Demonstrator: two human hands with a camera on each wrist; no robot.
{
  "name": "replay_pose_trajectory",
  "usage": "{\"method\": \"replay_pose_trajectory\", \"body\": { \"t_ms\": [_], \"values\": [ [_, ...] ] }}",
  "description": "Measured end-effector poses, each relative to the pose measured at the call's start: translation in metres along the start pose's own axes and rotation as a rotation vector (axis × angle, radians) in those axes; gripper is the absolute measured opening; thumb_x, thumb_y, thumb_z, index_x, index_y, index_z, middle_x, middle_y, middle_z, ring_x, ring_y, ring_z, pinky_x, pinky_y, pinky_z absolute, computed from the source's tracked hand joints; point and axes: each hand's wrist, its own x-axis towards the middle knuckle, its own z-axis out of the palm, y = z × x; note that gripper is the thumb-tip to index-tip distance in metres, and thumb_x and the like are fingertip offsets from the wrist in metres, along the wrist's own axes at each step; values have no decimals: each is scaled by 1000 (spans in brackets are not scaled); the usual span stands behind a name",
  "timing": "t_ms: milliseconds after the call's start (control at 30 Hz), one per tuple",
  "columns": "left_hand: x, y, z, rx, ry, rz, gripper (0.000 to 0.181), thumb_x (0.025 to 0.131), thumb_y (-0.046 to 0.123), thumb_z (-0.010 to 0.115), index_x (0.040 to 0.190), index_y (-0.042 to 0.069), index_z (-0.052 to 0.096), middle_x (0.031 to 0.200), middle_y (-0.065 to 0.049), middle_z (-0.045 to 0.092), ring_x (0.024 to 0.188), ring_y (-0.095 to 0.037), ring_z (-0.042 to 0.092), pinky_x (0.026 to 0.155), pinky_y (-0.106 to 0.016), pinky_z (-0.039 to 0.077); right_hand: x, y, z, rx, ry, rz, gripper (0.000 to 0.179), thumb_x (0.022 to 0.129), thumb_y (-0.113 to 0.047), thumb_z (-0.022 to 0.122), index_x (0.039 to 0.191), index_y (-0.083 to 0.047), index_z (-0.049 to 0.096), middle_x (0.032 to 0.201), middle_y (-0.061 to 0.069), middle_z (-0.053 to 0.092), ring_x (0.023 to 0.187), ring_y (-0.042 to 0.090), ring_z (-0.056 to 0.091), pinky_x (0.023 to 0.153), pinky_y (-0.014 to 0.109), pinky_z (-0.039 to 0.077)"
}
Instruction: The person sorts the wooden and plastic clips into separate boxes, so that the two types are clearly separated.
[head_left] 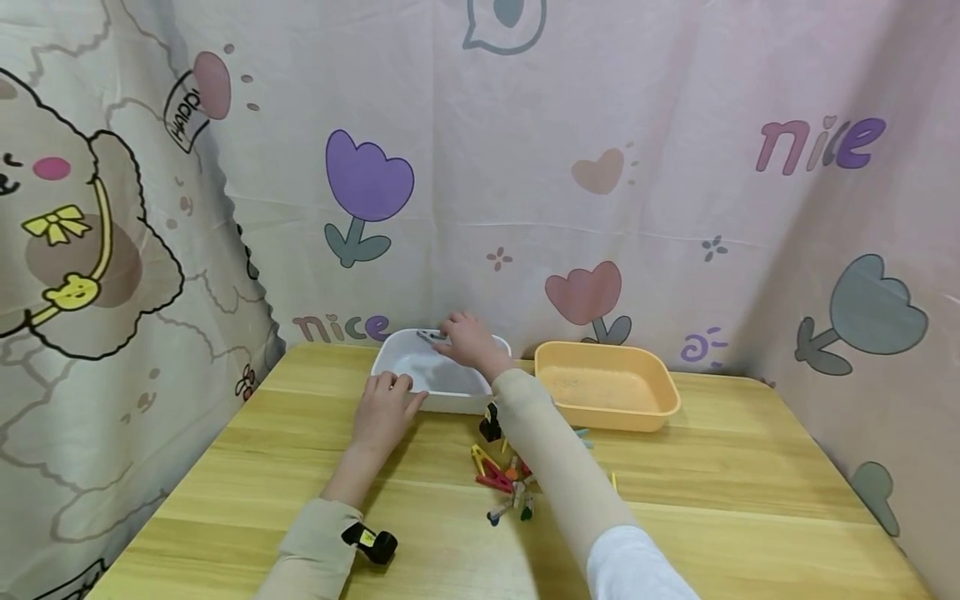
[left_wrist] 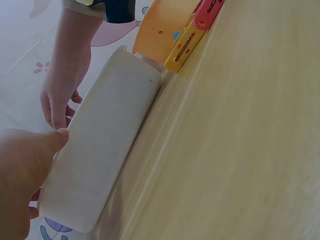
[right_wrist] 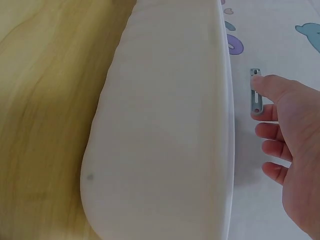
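A white plastic tub point(head_left: 453, 403) stands at the back of the table. My left hand point(head_left: 384, 410) holds its near left rim, the thumb point(left_wrist: 61, 138) lying along the outer edge. Over the far side of the tub, my right hand point(head_left: 471, 342) pinches a grey-blue clothespin point(right_wrist: 256, 95) between thumb and forefinger. The other fingers of that hand are loosely bent. Several clothespins lie in a pile in front of the tub, among them a red clothespin point(head_left: 492, 478) and a yellow clothespin point(left_wrist: 181, 50). The right forearm hides part of the pile.
A yellow-orange tub point(head_left: 615, 417) stands just right of the white one. Both are on a wooden table point(head_left: 247, 492), with a printed cloth point(head_left: 480, 167) hanging behind. Black wrist cameras are strapped to both arms, the left one point(head_left: 375, 546) plainly visible.
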Motion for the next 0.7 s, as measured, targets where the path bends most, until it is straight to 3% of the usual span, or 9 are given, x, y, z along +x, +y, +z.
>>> {"method": "replay_pose_trajectory", "body": {
  "t_ms": [400,700],
  "values": [
    [1,2,0,-13,-15,-7,31,84,32,76,92,5,63,88,-15,58,88,-38,56,78,-45,50,4,-4,2,2,0,21,39,96,-46,56,118,-15,66,124,5,61,115,24,54,101,41,44],
    [1,2,-1,-7,-28,-19,32,84,32,76,93,4,63,89,-16,59,88,-38,56,78,-45,51,7,-7,4,19,4,56,65,94,-54,55,144,-15,44,140,8,52,130,27,47,107,45,41]
  ]
}}
